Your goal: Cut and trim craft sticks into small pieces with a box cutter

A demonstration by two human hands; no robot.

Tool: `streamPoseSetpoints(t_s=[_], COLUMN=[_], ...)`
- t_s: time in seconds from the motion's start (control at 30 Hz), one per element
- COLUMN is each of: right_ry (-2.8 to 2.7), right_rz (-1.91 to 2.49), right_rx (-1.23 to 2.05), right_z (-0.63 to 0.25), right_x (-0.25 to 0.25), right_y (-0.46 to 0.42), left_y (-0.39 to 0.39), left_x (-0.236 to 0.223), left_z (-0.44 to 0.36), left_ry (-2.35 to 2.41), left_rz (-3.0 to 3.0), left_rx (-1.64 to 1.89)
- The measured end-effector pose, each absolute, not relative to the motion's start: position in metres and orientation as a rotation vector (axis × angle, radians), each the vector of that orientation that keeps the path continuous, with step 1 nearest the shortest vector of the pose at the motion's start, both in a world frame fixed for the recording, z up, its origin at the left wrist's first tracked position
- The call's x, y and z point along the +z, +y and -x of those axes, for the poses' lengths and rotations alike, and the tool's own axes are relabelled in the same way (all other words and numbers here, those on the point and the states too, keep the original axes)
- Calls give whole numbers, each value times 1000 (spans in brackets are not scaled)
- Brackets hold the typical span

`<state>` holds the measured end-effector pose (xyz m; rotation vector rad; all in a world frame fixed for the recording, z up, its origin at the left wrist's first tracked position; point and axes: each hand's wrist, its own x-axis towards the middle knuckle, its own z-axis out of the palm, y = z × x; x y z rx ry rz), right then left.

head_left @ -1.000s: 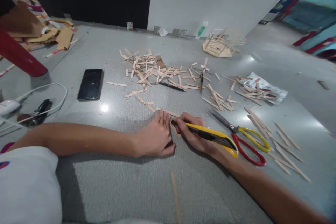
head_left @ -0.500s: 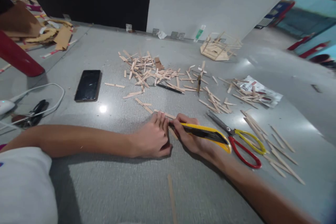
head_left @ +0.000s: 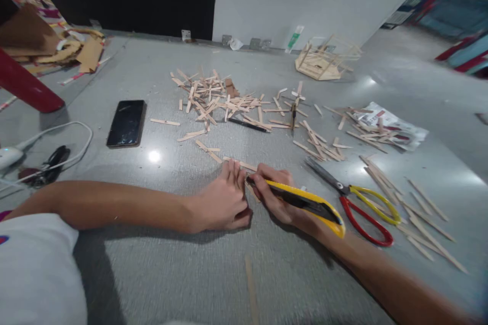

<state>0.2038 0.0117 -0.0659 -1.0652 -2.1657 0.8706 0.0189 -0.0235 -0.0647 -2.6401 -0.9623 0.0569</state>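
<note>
My right hand point(head_left: 275, 198) is closed round a yellow and black utility knife point(head_left: 305, 200). The knife's tip is beside the fingers of my left hand point(head_left: 224, 198), which are curled together and press a thin wooden stick point(head_left: 248, 166) against the grey table. Part of that stick is hidden under the fingers. Another stick piece point(head_left: 253, 194) shows between the two hands. Scissors point(head_left: 343, 189) with one red and one yellow handle lie open just right of my right hand. A single stick point(head_left: 250, 284) rests nearer to me.
Beyond the hands lie a heap of cut sticks point(head_left: 208, 96), a black pen point(head_left: 249, 125) and a small cutter point(head_left: 293, 116). A phone point(head_left: 126, 123) and cable point(head_left: 89, 134) are left. Stick frame point(head_left: 320, 63), plastic packet point(head_left: 396, 127) and long sticks point(head_left: 430, 233) are right.
The knife's handle end has swung slightly right and down in my right hand. My left hand stays nearly in place on the stick. The camera view has shifted a little.
</note>
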Motion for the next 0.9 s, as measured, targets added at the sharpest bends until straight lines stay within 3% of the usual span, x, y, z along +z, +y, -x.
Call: streamPoseSetpoints(t_s=[0.9], right_ry=[-2082], right_rz=[1059], right_rx=[1010], right_z=[-207], right_x=[-66], right_y=[10], left_y=[-24], left_x=[-69], left_z=[-19], left_ry=[-931], left_rz=[2632], left_rx=[-19])
